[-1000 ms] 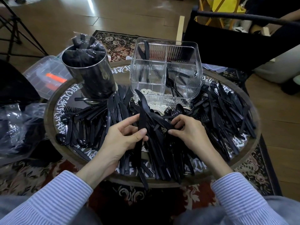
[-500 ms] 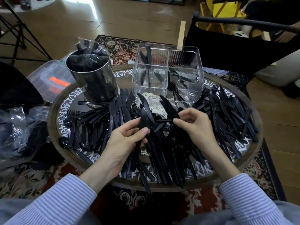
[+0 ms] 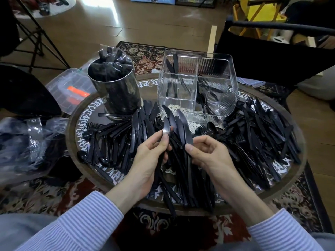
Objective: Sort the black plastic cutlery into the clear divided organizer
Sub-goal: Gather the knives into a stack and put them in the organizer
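Black plastic cutlery (image 3: 257, 134) lies heaped across a round tray table (image 3: 71, 142). My left hand (image 3: 150, 160) grips a bundle of black knives (image 3: 169, 124) with blades pointing up and away. My right hand (image 3: 204, 153) pinches another black knife (image 3: 185, 129) and holds it against that bundle. The clear divided organizer (image 3: 197, 84) stands at the back of the table, just beyond the blades. It holds a few knives in its back-left compartment and some forks and spoons on its right side.
A shiny metal cylinder (image 3: 117, 91) stuffed with bagged black cutlery stands at the back left. A clear lidded box (image 3: 70, 87) and crumpled plastic bags (image 3: 27, 142) lie left of the table. A black chair (image 3: 272, 51) stands behind the table on the right.
My right hand lifted a knife from the pile and brought it left to the bundle in my left hand. The bundle now stands more upright.
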